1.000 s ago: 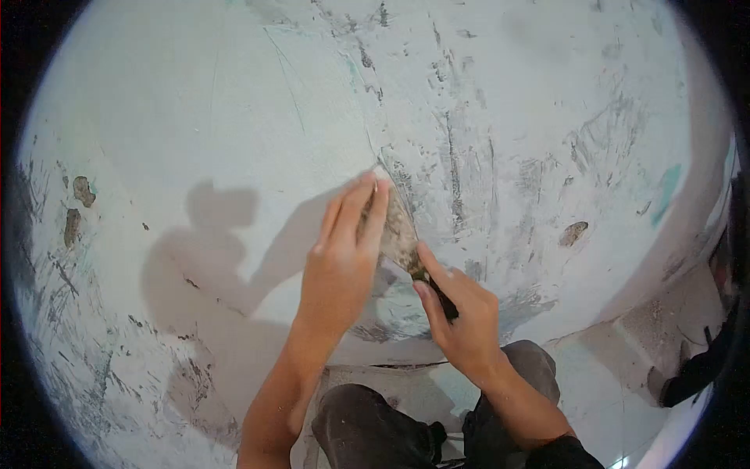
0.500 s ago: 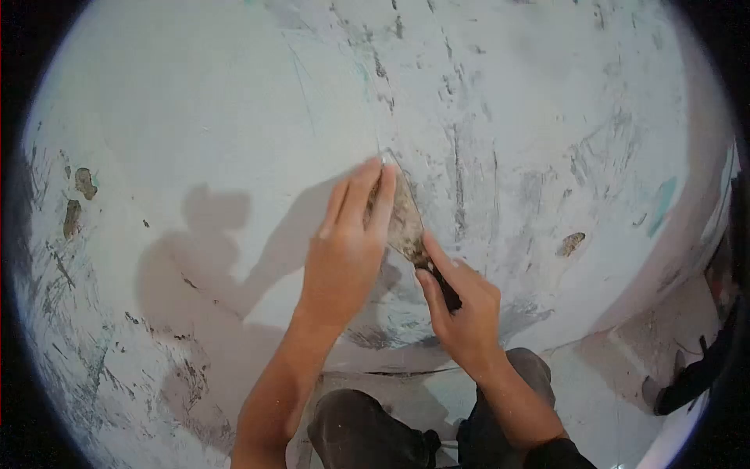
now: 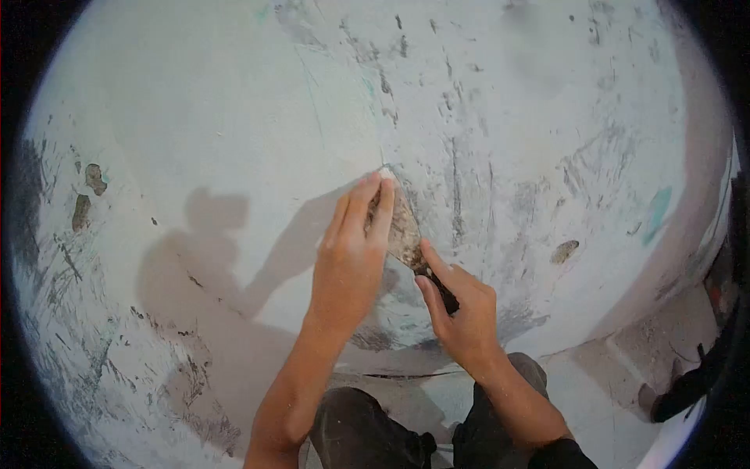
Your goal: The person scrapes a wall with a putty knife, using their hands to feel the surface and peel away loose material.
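A putty knife (image 3: 405, 223) with a stained metal blade lies slantwise against the white, scuffed wall (image 3: 219, 117). My right hand (image 3: 464, 313) is closed round its black handle, with the index finger and thumb at the blade's base. My left hand (image 3: 350, 254) rests its stretched, slightly parted fingers on the blade near the upper edge; its thumb is hidden. A small whitish bit shows at the left fingertips, too small to name. The blade's tip meets the wall just above those fingers.
Pitted holes (image 3: 96, 179) mark the wall at left, and another chipped spot (image 3: 565, 251) sits at right. My knees (image 3: 363, 426) are close under the wall's lower edge. Someone's dark-clothed leg and shoe (image 3: 664, 402) are at the lower right.
The view has shifted slightly, and the left hand and blade tip appear a little lower. Both hands keep their places on the putty knife.
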{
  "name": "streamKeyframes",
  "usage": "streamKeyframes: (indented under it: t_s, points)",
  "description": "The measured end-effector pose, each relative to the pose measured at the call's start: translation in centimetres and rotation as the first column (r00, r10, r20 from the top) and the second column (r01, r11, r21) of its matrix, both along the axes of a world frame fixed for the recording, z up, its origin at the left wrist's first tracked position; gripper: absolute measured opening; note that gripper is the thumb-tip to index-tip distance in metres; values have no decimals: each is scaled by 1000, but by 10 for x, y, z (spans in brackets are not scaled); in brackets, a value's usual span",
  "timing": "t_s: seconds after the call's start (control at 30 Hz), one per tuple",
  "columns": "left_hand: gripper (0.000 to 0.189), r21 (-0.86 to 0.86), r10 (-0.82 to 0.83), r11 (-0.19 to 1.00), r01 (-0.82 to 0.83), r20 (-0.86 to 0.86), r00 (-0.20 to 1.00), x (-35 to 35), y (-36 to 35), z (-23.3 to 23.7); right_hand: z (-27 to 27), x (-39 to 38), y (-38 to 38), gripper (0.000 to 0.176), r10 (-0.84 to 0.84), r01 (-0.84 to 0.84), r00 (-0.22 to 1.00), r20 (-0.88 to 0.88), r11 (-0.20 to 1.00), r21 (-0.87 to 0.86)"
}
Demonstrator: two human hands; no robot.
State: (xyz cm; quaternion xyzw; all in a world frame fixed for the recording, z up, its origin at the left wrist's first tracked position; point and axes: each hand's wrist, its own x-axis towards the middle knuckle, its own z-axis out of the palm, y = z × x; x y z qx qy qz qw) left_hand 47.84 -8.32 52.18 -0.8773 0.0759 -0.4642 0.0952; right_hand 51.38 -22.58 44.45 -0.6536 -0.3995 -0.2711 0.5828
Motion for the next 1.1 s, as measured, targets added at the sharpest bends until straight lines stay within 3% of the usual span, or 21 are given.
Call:
streamKeyframes:
  t_s: [0.13,0.33,0.7,0.8,1.1]
  points:
    - [58,-81,14,997,-17,-28,999,-3,-7,5,1,2,-6,47,7,-6,1000,19,1000,-26]
    - [52,-52,55,997,-57,-37,998,1,-10,3,5,-1,-11,48,-3,3,1000,-17,1000,-31]
    - [57,39,48,998,-45,-67,997,-5,-5,20,12,-1,-2,47,18,-18,1000,14,1000,21]
    - [58,65,16,998,-11,-75,997,-2,1,18,12,-5,-3,46,42,-42,995,-88,999,5]
    - [64,53,-13,998,14,-28,1000,-1,5,17,13,3,-1,46,-7,7,1000,-11,1000,-9]
